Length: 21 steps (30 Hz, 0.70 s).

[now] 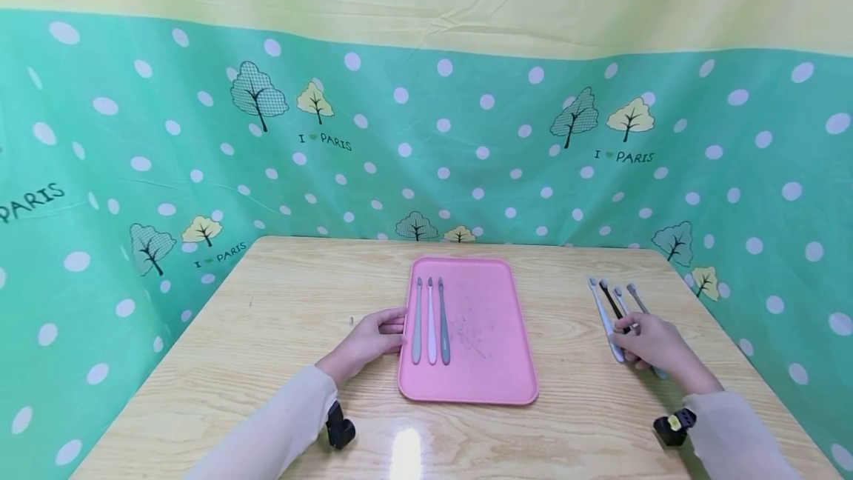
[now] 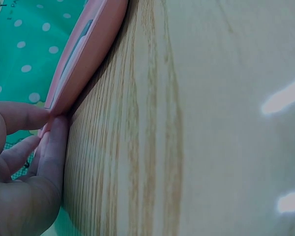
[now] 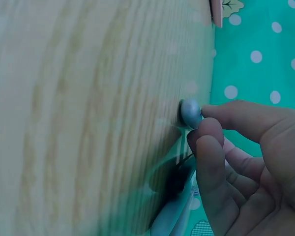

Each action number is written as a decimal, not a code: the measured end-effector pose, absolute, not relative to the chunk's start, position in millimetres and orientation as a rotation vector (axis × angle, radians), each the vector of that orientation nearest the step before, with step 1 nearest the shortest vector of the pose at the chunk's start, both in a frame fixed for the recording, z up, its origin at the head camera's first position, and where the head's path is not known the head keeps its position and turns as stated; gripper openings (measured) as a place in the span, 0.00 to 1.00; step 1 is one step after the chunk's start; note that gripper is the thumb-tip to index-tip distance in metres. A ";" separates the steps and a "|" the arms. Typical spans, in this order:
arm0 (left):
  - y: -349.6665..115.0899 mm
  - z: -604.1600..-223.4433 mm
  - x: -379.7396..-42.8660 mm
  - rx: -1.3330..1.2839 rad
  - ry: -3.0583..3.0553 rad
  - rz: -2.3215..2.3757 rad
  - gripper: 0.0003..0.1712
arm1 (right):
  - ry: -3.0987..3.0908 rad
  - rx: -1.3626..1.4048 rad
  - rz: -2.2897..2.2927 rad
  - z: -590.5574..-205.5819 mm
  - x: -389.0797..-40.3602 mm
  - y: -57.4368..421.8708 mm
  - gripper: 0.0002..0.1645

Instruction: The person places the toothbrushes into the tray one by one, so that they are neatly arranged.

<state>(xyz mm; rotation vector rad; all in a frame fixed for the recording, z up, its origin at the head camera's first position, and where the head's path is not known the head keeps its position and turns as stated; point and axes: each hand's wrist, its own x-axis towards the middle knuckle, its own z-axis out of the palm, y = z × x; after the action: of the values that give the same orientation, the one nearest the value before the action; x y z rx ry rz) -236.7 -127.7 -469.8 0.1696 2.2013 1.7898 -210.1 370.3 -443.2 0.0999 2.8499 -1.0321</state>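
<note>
A pink tray (image 1: 480,361) lies mid-table with three toothbrushes side by side in its left half: a grey-green one (image 1: 417,324), a pale one (image 1: 431,324) and a dark grey one (image 1: 444,324). My left hand (image 1: 369,339) pinches the tray's left rim, the thumb on one side of the edge in the left wrist view. At the right, my right hand (image 1: 653,343) pinches a pale blue toothbrush (image 1: 603,317) by its handle; the rounded handle end (image 3: 191,113) shows at the fingertips. Beside it lie a black toothbrush (image 1: 605,287) and others, their handles partly hidden by the hand.
The wooden table (image 1: 286,295) extends to both sides of the tray. Behind it hangs a green and yellow curtain (image 1: 440,154) with dots and trees. A small black device (image 1: 340,428) is on the left wrist and another (image 1: 669,428) on the right.
</note>
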 end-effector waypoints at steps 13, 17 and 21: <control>-128.1 -469.9 -237.3 0.166 2.194 1.798 0.36 | 2.810 0.139 -1.060 -442.4 -213.4 364.8 0.26; -127.8 -469.6 -237.2 0.170 2.197 1.797 0.36 | 2.789 0.150 -1.074 -442.9 -213.3 363.8 0.27; -126.9 -469.2 -236.2 0.169 2.185 1.806 0.36 | 2.754 0.167 -1.112 -444.2 -212.9 361.9 0.23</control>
<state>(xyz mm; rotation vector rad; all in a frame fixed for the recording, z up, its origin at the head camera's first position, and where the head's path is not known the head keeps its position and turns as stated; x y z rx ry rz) -236.2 -126.9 -469.2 0.1689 2.1850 1.8059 -212.9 361.9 -444.2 0.1675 2.7539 -1.1121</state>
